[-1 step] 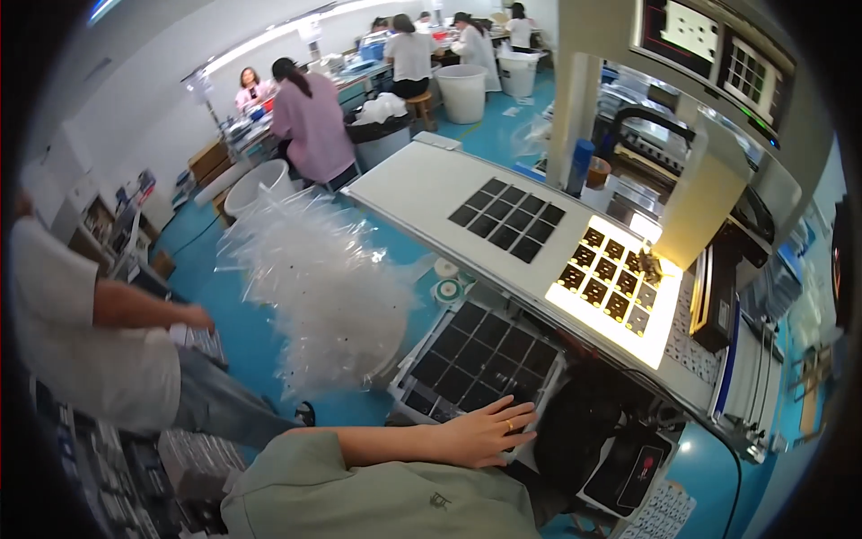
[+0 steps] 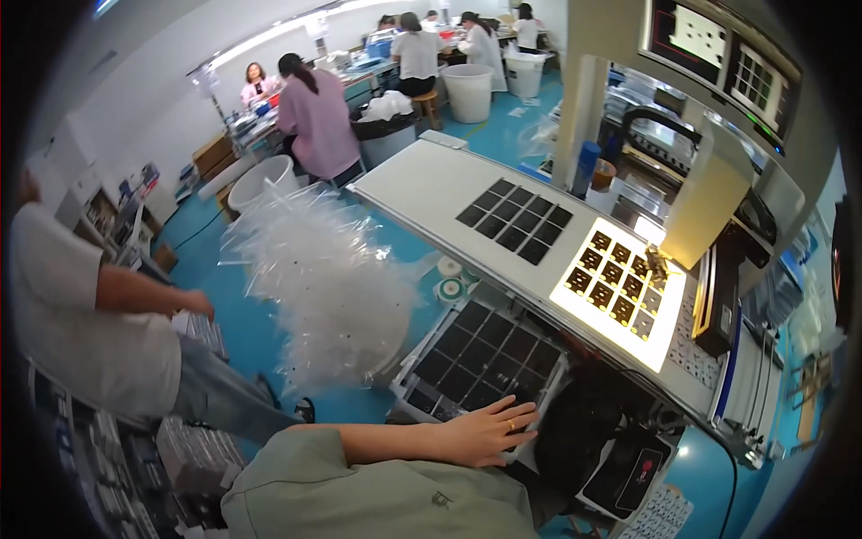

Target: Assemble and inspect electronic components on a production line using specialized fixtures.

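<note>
My left hand (image 2: 485,433) lies palm down with its fingers spread, a ring on one finger. It is at the near right corner of a light tray (image 2: 404,395) that holds a grid of dark rectangular pieces (image 2: 485,355). Whether the fingertips touch the tray or only rest over its edge I cannot tell. No right hand shows. Beyond the tray, a white work table (image 2: 409,180) carries another grid of dark pieces (image 2: 516,220). Beside these, a brightly lit panel (image 2: 663,350) bears rows of dark pieces with small marks (image 2: 612,274), under a machine head (image 2: 709,193).
A black bundle (image 2: 584,418) and a dark box (image 2: 633,472) are right of my hand. Clear plastic bags (image 2: 328,296) heap up left of the tray. A person (image 2: 90,305) stands at the left; others sit at far benches. Monitors (image 2: 718,54) hang upper right.
The view has shifted slightly, so the table and machine appear a little further right. The standing person's arm looks slightly different. My left hand stays where it was.
</note>
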`<state>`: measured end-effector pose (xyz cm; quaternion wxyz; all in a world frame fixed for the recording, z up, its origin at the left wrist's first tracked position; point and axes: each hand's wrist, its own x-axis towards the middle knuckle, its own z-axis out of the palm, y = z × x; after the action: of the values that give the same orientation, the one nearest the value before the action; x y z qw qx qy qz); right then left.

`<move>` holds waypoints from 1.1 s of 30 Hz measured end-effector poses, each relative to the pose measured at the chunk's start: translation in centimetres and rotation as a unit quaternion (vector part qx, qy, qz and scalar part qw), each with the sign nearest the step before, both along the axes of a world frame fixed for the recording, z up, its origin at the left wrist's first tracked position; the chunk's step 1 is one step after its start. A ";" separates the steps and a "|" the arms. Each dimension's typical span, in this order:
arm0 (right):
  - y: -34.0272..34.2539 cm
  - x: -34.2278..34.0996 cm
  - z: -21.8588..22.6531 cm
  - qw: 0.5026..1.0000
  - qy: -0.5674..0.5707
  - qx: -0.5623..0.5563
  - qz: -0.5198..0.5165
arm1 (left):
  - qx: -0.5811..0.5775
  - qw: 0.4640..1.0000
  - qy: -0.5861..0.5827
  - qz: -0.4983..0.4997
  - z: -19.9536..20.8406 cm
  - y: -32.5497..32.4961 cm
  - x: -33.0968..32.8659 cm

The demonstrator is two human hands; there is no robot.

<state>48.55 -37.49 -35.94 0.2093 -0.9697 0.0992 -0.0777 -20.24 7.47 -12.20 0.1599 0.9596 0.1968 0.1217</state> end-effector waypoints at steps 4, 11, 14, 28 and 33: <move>8.2 -2.8 2.3 0.967 -0.196 0.165 -0.009 | -0.018 1.000 0.018 -0.014 -2.9 0.6 -0.3; 20.1 -25.8 22.0 0.842 0.196 -0.016 0.503 | 0.003 1.000 0.000 -0.006 -5.4 0.2 0.0; 22.0 -30.0 21.8 0.715 0.361 0.036 0.598 | 0.019 1.000 0.010 -0.014 -4.6 0.2 0.1; 35.2 -48.1 20.6 0.621 0.381 0.318 0.607 | 0.035 0.999 -0.003 -0.027 -5.3 0.1 -0.6; 35.4 -46.8 18.1 0.637 0.371 0.355 0.575 | 0.050 0.998 -0.039 0.010 -5.9 -1.1 -0.5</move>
<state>1.71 -2.11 -17.79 0.4851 -0.6297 -0.3894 0.4653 -20.69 6.41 -18.11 0.1183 0.9588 0.1938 0.1705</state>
